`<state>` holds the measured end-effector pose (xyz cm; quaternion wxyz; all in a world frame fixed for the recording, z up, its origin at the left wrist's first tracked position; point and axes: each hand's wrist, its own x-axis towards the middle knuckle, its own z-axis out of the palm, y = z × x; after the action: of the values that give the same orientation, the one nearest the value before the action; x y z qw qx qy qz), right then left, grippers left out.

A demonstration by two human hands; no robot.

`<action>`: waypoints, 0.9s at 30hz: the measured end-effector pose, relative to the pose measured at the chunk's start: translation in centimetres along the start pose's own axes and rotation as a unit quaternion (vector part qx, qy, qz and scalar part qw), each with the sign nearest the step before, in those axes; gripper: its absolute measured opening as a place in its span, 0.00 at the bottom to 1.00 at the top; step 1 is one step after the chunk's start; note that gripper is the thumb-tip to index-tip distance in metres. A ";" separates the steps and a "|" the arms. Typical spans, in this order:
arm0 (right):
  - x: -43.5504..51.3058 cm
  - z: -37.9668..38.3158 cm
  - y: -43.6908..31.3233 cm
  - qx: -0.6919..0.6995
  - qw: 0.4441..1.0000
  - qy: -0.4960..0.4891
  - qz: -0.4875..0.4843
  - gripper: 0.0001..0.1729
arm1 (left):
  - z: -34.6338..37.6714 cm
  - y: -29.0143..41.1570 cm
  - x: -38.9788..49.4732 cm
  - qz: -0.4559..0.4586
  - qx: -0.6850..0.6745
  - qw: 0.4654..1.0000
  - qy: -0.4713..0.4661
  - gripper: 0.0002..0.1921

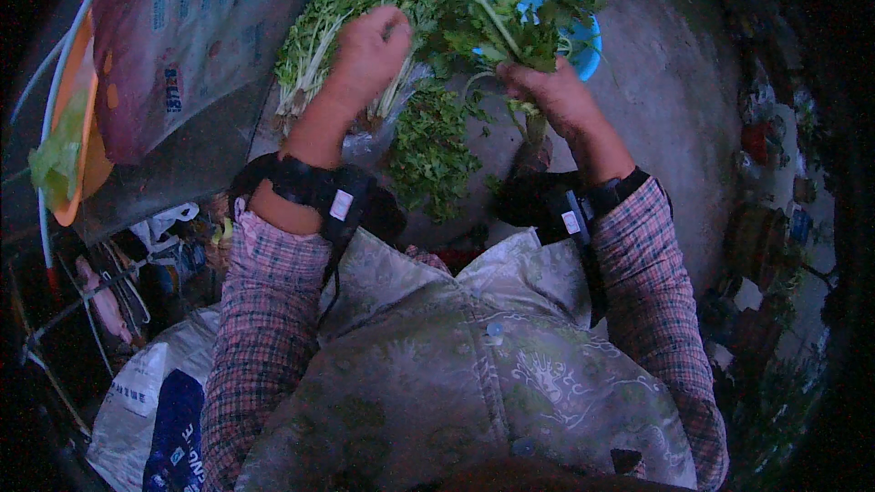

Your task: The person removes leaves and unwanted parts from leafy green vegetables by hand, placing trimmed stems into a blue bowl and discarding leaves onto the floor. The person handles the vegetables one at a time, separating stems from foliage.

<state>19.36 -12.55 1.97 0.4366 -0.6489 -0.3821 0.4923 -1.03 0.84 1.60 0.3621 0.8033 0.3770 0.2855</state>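
Note:
My right hand (550, 92) grips a bunch of leafy green stalks (509, 31), which look like celery. Its leaves spread upward in front of a light blue plastic basin (589, 58) on the ground, and stem ends hang below my palm. My left hand (374, 41) is blurred, with curled fingers, above a large pile of greens with pale stems and roots (307, 65). Whether anything is pinched in it is hidden. Nearer my body, between my forearms, lies a heap of loose green leaves (434, 150). Clear plastic film (366, 145) shows beside this heap.
A printed sheet or sack (164, 48) covers a surface at left, beside an orange plastic item (85, 116). A metal rack (85, 294) and a white woven sack (126, 410) stand lower left. Dim clutter (759, 219) lines the right. Concrete floor (673, 96) extends past the basin.

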 end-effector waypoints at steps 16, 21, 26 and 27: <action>-0.7 0.3 -0.4 0.111 0.993 -0.036 0.002 0.17 | 0.7 -0.1 -0.8 0.092 -0.103 0.979 -0.149 0.16; -0.2 0.5 -0.4 0.140 0.990 -0.011 0.026 0.19 | 0.2 0.4 -1.0 0.020 -0.141 0.961 -0.238 0.16; 0.3 0.5 0.3 0.183 0.983 0.006 0.000 0.21 | 0.1 1.1 -1.1 -0.018 -0.218 0.942 -0.254 0.13; 0.4 0.5 0.4 0.179 0.984 0.000 0.003 0.21 | 0.1 1.1 -1.1 -0.049 -0.225 0.935 -0.269 0.12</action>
<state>19.04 -12.20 1.45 0.5447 -0.5613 -0.2854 0.5538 -1.16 -0.59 2.22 0.6344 0.7284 0.2304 0.1182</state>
